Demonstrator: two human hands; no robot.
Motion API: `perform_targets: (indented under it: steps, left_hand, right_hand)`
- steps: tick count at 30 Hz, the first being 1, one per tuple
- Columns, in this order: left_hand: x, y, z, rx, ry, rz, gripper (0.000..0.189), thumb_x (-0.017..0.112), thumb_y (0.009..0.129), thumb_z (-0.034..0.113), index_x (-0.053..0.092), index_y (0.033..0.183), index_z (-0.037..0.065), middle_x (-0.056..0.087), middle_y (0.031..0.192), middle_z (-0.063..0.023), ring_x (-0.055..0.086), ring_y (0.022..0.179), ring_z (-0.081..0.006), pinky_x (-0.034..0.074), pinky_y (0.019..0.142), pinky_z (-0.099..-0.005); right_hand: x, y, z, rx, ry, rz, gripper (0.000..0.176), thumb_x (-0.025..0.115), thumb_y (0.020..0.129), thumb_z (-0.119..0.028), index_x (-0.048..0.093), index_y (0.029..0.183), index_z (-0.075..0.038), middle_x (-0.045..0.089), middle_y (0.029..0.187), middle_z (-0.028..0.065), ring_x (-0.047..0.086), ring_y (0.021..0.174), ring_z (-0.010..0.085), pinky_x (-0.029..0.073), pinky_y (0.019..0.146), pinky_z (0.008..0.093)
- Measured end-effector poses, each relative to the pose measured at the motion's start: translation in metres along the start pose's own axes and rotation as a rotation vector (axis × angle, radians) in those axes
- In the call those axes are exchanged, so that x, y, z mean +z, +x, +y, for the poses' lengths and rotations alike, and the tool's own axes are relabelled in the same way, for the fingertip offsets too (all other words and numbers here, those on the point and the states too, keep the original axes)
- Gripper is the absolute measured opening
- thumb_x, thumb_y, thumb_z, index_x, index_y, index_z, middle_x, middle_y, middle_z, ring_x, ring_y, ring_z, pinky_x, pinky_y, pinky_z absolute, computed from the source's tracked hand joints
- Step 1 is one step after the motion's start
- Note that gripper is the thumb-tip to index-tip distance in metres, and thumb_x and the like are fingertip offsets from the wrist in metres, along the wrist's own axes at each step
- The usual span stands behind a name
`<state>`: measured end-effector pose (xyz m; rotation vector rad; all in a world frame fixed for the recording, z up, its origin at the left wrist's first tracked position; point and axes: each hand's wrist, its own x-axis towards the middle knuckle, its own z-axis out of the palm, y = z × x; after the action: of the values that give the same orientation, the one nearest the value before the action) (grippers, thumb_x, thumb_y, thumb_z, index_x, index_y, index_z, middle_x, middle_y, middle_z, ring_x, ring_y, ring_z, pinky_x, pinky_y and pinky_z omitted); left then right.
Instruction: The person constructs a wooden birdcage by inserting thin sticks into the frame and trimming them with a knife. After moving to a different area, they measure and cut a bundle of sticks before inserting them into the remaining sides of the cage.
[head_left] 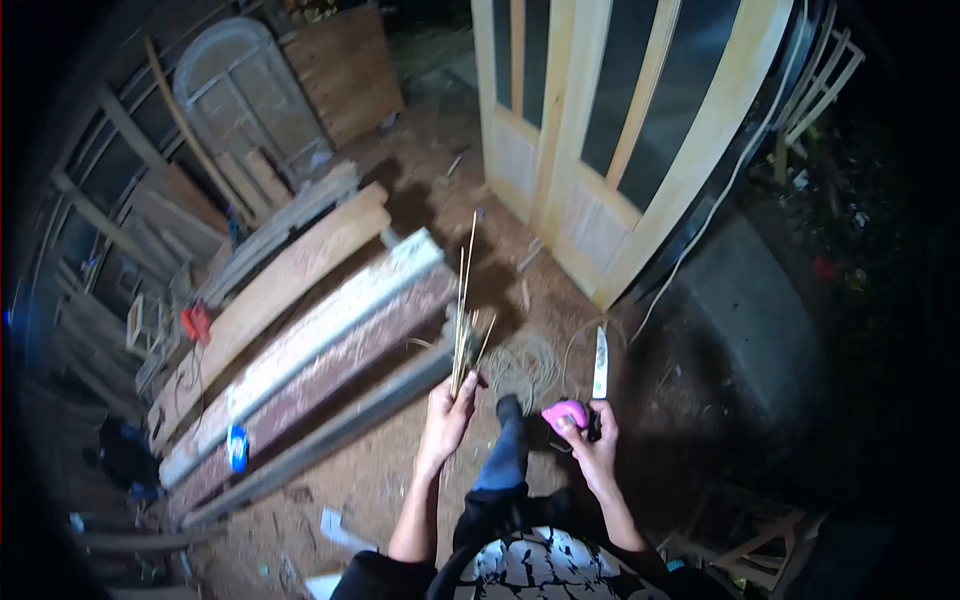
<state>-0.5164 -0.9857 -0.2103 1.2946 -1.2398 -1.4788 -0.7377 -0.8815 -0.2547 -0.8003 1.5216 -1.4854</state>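
Note:
My left hand (448, 420) is closed around a bundle of thin pale sticks (463, 335), which point upward and fan out a little at the top. One stick is much longer than the others. My right hand (596, 450) grips a knife (601, 362) with its light blade pointing up. In the same hand is a pink rounded thing (566, 413) that looks like a tape measure. Beyond and between the hands, a loose coil of cord or hose (525, 365) lies on the ground near my foot.
Long timber beams (320, 350) lie side by side on the left, bearing a blue item (237, 448) and a red tool (196, 322). Wood-framed glazed doors (590, 190) stand ahead to the right, with a white cable (700, 235) alongside. An arched frame (245, 95) leans at the back left.

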Motion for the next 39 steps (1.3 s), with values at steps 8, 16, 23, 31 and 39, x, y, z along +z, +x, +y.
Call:
perform_targets:
  steps: [8,16,23,31,39]
  left_hand:
    - [0.006,0.193,0.041,0.036,0.231,0.041,0.046,0.056,0.108,0.041,0.068,0.093,0.0,0.042,0.059,-0.002,0.039,0.059,-0.0125,0.036,0.056,-0.0357]
    - [-0.002,0.339,0.038,-0.048,0.172,0.229,0.045,0.058,0.108,0.041,0.069,0.086,0.004,0.044,0.06,0.0068,0.037,0.057,-0.0056,0.03,0.051,-0.0297]
    - [-0.005,0.526,0.071,-0.171,0.146,0.383,0.048,0.061,0.106,0.044,0.069,0.088,0.0,0.056,0.064,0.0001,0.047,0.061,-0.0082,0.041,0.056,-0.0316]
    - [-0.033,0.695,0.121,-0.17,0.001,0.622,0.048,0.062,0.105,0.043,0.073,0.08,0.003,0.045,0.056,0.0016,0.04,0.055,-0.0067,0.032,0.049,-0.0325]
    - [-0.164,0.892,0.12,-0.324,-0.22,0.468,0.033,0.061,0.106,0.043,0.062,0.102,0.01,0.046,0.066,0.0072,0.041,0.059,-0.0025,0.033,0.051,-0.0229]
  right_hand:
    - [0.087,0.219,-0.084,-0.135,-0.156,-0.076,0.033,0.085,0.087,-0.013,0.057,0.102,-0.008,0.046,0.078,-0.0089,0.038,0.065,0.0006,0.029,0.056,0.0193]
    - [0.165,0.412,-0.064,-0.247,-0.254,-0.279,0.04,0.088,0.085,-0.025,0.058,0.105,-0.009,0.046,0.073,-0.0076,0.041,0.057,0.001,0.033,0.046,0.0198]
    - [0.263,0.621,-0.07,-0.367,-0.29,-0.424,0.039,0.09,0.082,-0.022,0.058,0.096,-0.004,0.05,0.072,-0.0024,0.044,0.063,0.0051,0.037,0.055,0.0249]
    - [0.362,0.82,-0.106,-0.37,-0.361,-0.649,0.038,0.083,0.09,-0.027,0.061,0.112,-0.005,0.06,0.08,-0.0012,0.056,0.059,0.0063,0.046,0.048,0.0233]
    - [0.558,0.97,-0.119,-0.264,-0.325,-0.844,0.039,0.084,0.089,-0.027,0.062,0.109,-0.002,0.061,0.084,0.0043,0.058,0.077,0.0124,0.049,0.07,0.03]
